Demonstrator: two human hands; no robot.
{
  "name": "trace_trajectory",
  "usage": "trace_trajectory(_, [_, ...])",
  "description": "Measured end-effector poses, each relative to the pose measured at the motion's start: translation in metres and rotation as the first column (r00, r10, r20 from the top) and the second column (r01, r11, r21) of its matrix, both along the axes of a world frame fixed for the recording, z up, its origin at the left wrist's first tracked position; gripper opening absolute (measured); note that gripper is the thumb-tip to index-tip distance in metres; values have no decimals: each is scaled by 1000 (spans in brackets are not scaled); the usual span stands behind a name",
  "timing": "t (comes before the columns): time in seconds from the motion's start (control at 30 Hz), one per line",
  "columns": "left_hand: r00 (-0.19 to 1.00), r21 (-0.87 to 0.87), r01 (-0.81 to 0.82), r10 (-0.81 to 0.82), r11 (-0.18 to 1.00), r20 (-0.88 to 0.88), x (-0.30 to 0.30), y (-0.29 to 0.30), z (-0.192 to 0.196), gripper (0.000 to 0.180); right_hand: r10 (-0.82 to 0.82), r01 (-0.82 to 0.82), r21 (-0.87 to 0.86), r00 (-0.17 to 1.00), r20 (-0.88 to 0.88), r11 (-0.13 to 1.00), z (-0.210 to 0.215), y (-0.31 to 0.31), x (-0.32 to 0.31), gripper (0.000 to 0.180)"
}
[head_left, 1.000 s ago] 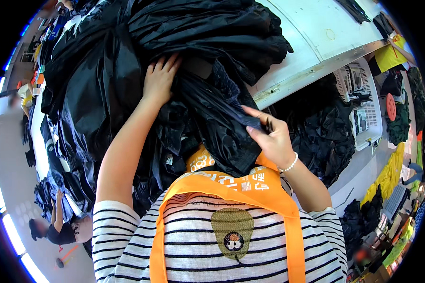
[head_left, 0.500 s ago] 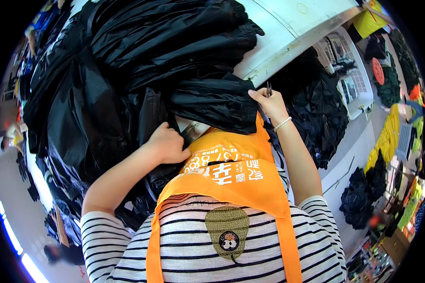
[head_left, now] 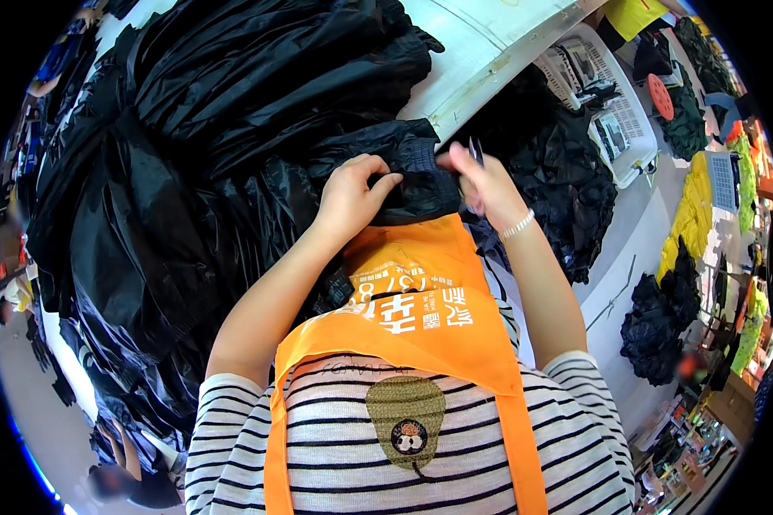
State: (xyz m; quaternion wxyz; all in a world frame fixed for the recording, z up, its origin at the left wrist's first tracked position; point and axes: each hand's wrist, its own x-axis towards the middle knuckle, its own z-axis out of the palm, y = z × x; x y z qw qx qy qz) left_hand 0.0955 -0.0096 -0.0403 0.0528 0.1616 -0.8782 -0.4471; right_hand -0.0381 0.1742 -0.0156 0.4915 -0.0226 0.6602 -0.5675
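A big heap of shiny black garments [head_left: 206, 154] covers the white table [head_left: 489, 43] in front of me. My left hand [head_left: 352, 193] pinches the ribbed cuff or hem of one black garment [head_left: 412, 176] pulled toward my chest. My right hand [head_left: 481, 184] is at the same piece from the right, gripping a small dark tool, apparently thread snips [head_left: 475, 153], with its tip pointing up. Both hands are close together just above my orange apron [head_left: 421, 300].
White plastic baskets [head_left: 610, 94] holding dark items stand to the right of the table edge. More black garments [head_left: 558, 180] lie below the table, another black pile [head_left: 661, 326] and yellow-green fabric [head_left: 691, 215] on the floor at right. A person [head_left: 129, 481] is at lower left.
My left hand came down from the top of the heap to the garment edge near my chest. My right hand moved up beside it, and the black piece now lies between both hands.
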Motion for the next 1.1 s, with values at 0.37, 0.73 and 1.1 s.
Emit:
trace_trajectory(0.37, [969, -36, 3, -12, 999, -245, 0, 6, 33, 17, -89, 80, -50, 976, -201, 996, 17, -8, 25, 32])
trace_trajectory(0.73, [991, 631, -110, 132, 768, 13, -7, -10, 18, 20, 179, -92, 178, 2, -984, 980, 25, 0, 38, 25])
trace_trajectory(1.1, [983, 765, -184, 127, 617, 134, -6, -10, 25, 13, 197, -185, 215, -114, -974, 959, 25, -10, 45, 26])
